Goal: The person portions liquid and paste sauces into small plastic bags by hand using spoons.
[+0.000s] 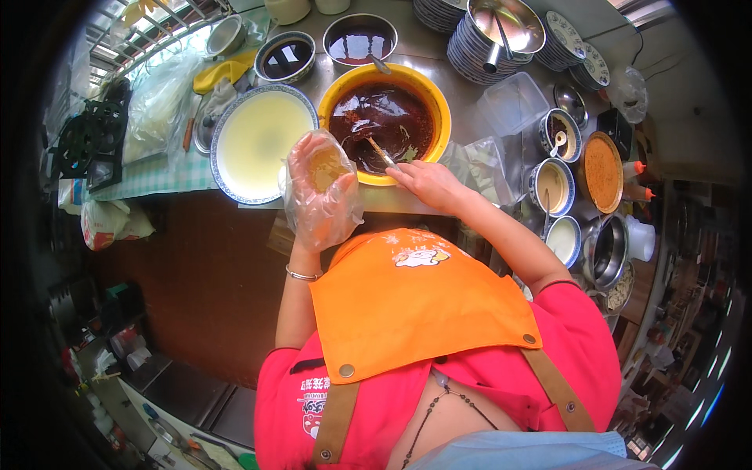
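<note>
My left hand [320, 200], inside a clear plastic glove, is turned palm up over the table's front edge. A translucent yellowish piece [328, 169], probably jelly, rests in the cupped palm. Bare-skinned, my right hand [432, 187] grips a thin-handled utensil [382, 151]. Its lower end is hidden in the dark red oily liquid [388, 111] of the yellow basin [443, 117]. Left of the basin stands a large blue-rimmed bowl [220, 117] with a smooth pale yellow mass, partly behind my gloved hand.
Behind the basin are a metal bowl of dark liquid [359, 39] and a patterned bowl of dark liquid [286, 60]. Stacked plates [470, 56] bear a metal pan [517, 29]. Sauce bowls [552, 182] line the right side. A clear plastic container [512, 103] lies nearby.
</note>
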`<state>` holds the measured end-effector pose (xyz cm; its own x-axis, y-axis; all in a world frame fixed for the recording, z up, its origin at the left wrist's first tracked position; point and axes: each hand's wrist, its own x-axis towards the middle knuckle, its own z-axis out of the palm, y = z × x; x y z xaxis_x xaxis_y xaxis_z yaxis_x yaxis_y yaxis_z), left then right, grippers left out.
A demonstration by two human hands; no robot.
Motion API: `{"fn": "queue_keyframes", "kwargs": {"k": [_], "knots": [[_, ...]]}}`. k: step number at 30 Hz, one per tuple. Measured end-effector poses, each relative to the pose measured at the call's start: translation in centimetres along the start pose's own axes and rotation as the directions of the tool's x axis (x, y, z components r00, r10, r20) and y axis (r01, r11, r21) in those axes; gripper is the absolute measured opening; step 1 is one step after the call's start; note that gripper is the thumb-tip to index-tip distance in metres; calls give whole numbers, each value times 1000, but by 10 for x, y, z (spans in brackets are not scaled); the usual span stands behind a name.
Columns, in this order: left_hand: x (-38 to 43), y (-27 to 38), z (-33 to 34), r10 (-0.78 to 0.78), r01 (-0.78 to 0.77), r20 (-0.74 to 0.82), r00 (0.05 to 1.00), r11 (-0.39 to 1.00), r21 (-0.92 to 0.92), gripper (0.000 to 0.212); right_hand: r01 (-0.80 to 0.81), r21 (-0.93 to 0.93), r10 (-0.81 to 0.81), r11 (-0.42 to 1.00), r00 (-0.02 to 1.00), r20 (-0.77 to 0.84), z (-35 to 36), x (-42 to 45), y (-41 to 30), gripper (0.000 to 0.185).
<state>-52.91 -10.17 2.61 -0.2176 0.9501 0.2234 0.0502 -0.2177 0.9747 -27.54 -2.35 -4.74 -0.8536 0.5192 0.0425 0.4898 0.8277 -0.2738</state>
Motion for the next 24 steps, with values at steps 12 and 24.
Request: {"fn": "queue_keyframes", "kwargs": {"k": [12,24], "knots": [[-8,-3,-3,-22,22,-3,1000,1000,4,78,-196,438,377,877,845,-378,14,37,29,30],[-7,-24,-11,41,-42,13,999,991,124,79,-111,993,752,39,658,44,2,16,34,38]]}}
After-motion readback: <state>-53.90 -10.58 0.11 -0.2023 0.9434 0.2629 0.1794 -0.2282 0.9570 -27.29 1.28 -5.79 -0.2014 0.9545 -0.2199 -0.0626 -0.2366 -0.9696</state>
